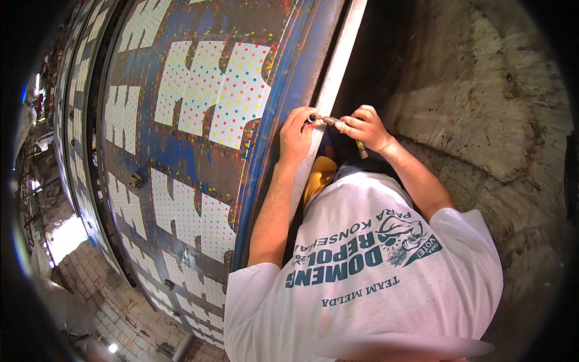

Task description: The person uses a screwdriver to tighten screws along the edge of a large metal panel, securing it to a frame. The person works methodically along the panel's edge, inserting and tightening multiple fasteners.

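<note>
My left hand (297, 134) rests against the blue edge of a long printing table (265, 139), its fingertips pinching the end of a small metal tool (325, 120). My right hand (365, 128) grips the other end of that tool, and a thin worn handle (360, 149) sticks out below the fingers. Both hands meet over a pale strip (338, 66) that runs along the table's side. My white printed shirt (374, 265) fills the lower right.
White cloth pieces with coloured dots (211, 90) lie in rows on the blue table. A second long table (78, 120) runs parallel at the left. Rough concrete (482, 108) is at the right, brick paving (114, 295) at the lower left. Something yellow (319, 175) shows below my hands.
</note>
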A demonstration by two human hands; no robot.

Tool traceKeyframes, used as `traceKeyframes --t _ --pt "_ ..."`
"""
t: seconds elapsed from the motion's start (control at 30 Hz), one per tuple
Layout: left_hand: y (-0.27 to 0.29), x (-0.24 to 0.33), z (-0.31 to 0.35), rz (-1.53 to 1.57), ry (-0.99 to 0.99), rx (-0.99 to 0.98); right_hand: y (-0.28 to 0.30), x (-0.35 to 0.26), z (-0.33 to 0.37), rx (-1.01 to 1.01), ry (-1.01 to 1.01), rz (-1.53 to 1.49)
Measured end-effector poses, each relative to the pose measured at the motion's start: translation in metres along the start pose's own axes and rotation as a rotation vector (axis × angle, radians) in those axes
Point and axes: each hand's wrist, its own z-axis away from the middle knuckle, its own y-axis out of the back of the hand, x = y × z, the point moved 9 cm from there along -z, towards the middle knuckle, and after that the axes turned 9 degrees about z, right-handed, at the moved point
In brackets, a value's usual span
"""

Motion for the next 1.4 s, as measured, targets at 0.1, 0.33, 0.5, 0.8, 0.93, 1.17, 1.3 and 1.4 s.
traceKeyframes --t 0.1,0.33,0.5,0.8,0.93,1.17,1.3,1.4 --pt "0.006 0.019 -0.008 0.073 -0.101 0.020 0.022 -0.010 -0.008 0.021 0.000 0.005" --pt "0.087 0.003 -0.010 0.203 -0.016 0.405 0.064 0.008 -0.029 0.170 -0.277 -0.168" --pt "0.131 -0.076 0.020 1.462 0.247 0.544 0.015 0.065 0.008 0.327 -1.121 -0.693" --pt "0.140 -0.088 0.067 1.485 0.398 0.697 -0.026 0.167 0.035 0.588 -1.528 -0.963" --pt "0.111 -0.071 0.043 1.392 0.442 0.669 -0.053 0.231 0.021 0.720 -1.662 -1.416" --pt "0.050 -0.087 -0.052 1.170 0.608 0.686 -0.092 0.370 -0.019 0.640 -1.612 -1.739" --pt "0.005 -0.098 -0.117 1.040 0.698 0.716 -0.111 0.429 -0.025 0.441 -1.597 -1.807" --pt "-0.032 -0.094 -0.180 0.993 0.630 0.617 -0.124 0.457 -0.025 0.298 -1.661 -1.874"
